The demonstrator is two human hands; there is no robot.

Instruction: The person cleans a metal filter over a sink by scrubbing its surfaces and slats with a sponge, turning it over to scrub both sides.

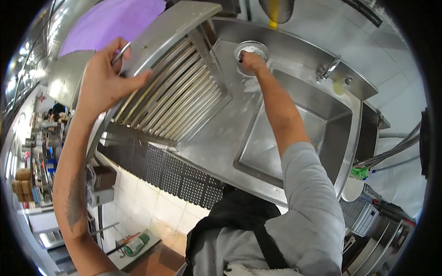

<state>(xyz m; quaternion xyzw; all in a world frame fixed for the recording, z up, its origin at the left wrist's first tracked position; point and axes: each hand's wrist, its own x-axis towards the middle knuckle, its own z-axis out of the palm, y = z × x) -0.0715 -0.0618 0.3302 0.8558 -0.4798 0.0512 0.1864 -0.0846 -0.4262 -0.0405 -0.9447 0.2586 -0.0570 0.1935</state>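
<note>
Left fingers (120, 44): hooked around the wire handle (130, 45)
Right fingers (242, 56): at the round bowl (264, 48) with white foam (252, 49); their grasp, I cannot tell
Baffle filter (186, 73): tilted, over the steel desk (207, 142)
Sink basin (267, 147): near bowl

Overall light: pretty bright, kinda cool-white
Sink (281, 133): shiny steel, soft pale reflections, darker toward its walls
Left edge: tons of little glare spots, background stuff goes mushy
Lens: heavy fisheye, floor tiles (165, 209) bend, corners go black
Focus: worktop (202, 133) decently sharp, far-left shelves soft
</note>
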